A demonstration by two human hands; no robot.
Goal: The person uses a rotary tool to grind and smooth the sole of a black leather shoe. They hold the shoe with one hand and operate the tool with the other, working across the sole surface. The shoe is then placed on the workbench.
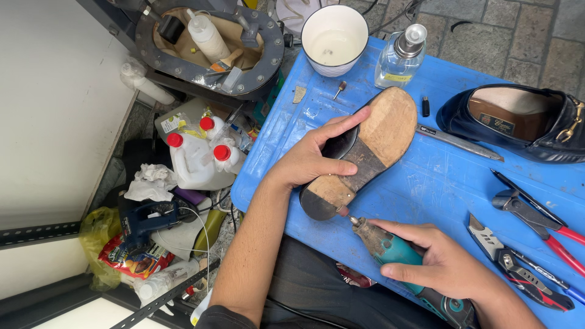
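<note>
My left hand grips the upturned shoe sole-up on the blue table, fingers wrapped round its side. My right hand clasps the teal rotary tool, tip seemingly touching the near heel.

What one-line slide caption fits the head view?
Left hand steadies an upturned shoe on a blue table while the right hand holds a teal rotary tool at its heel.

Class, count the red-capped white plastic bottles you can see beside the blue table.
3, clustered on the floor left of the blue table: one at the left, one upper middle, one at the right. Clutter may hide more.
</note>
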